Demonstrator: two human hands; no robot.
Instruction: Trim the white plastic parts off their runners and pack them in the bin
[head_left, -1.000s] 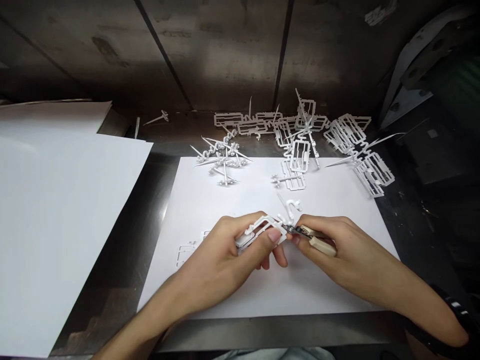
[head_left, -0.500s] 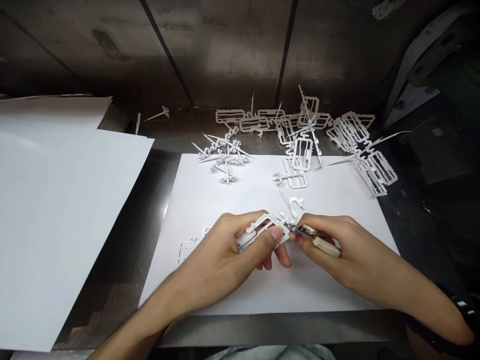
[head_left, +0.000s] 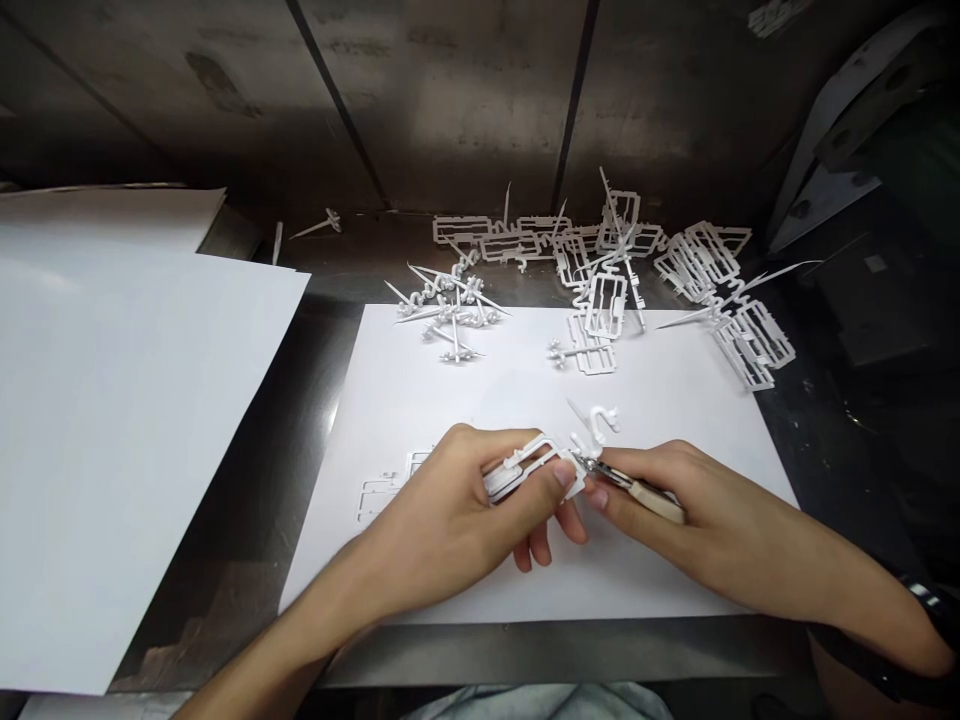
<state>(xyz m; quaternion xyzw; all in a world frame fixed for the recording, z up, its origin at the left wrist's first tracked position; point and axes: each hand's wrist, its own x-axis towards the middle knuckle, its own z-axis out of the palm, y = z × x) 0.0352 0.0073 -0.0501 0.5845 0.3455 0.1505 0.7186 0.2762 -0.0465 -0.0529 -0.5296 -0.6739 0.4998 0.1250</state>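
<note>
Head view shows a white, slotted plastic frame (head_left: 529,465) clamped in the left hand's fingers (head_left: 564,474).

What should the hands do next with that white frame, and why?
Probably finish the snip: the right hand has the cutters' tips at the edge of the white frame, right beside the curly white stem, while the left hand grips the frame.

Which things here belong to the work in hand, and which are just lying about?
In the work:
white frame, in left hand
cutters, in right hand
paper underneath
probably frame clusters

Lying about, apparently:
bare stems
large sheets at left
</note>
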